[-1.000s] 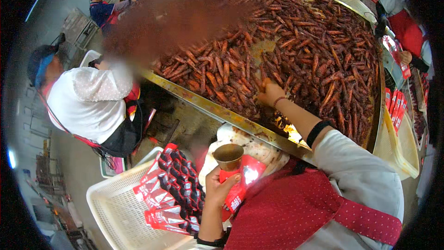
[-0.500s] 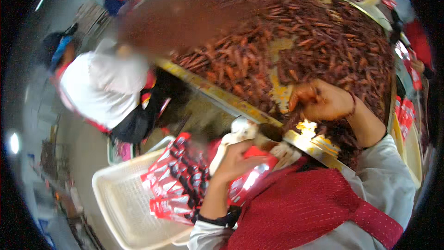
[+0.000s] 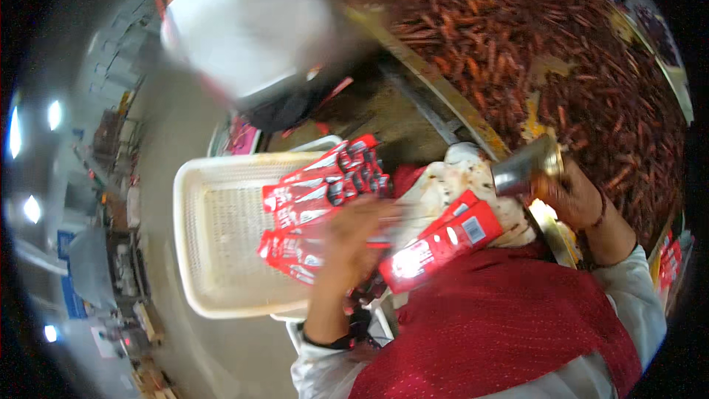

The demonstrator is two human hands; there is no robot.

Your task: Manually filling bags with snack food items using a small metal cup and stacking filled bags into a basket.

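My right hand [image 3: 574, 198] is wrapped round a shiny metal cup [image 3: 526, 168] that flares at one end and lies tilted at the table edge. My left hand [image 3: 351, 240], smeared by motion, is over the red and silver packets [image 3: 325, 185] at the right side of a white plastic basket [image 3: 193, 251]; whether it grips one cannot be told. Two or so flat red packets [image 3: 443, 247] lie on my lap, partly on a stained white cloth [image 3: 458, 177]. Past my right hand, dark reddish-brown strips [image 3: 583, 114] of food cover a large table.
The table's raised metal edge [image 3: 450, 96] runs diagonally beside my lap. A person in a white top [image 3: 247, 29] is close by at the upper left. A pink-and-white container [image 3: 240, 137] stands behind the basket. More red packets [image 3: 670, 257] are at the far right.
The view has swung left. My right hand has come from above the food strips to the metal cup and grips it. My left hand has moved from the lap to the packets in the basket.
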